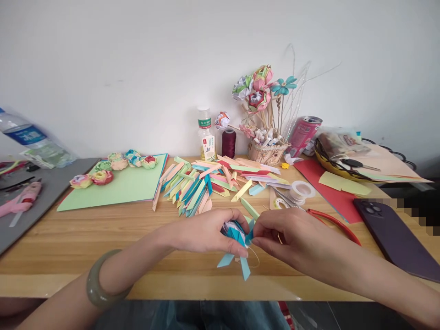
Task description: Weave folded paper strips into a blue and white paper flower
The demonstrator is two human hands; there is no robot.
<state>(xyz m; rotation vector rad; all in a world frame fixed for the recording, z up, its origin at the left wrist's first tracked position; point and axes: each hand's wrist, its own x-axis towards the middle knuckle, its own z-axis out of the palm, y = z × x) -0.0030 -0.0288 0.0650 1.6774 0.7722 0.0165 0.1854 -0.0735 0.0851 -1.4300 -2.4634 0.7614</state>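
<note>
Over a wooden table (113,256), a blue-and-white folded-paper flower (235,234) is held between the curved thumb and fingers of the left hand (206,231), a blue flap (250,234) being pinched by the closed fingertips of the right hand (292,231).

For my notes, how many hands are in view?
2: the left hand holds the blue-and-white paper piece, and the right hand pinches a blue flap at its right side. No hand seems hidden.

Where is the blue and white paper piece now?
In the head view, the blue and white paper piece is below centre, in front of the strip pile, held by the left hand, with the right hand at its right side.
</note>
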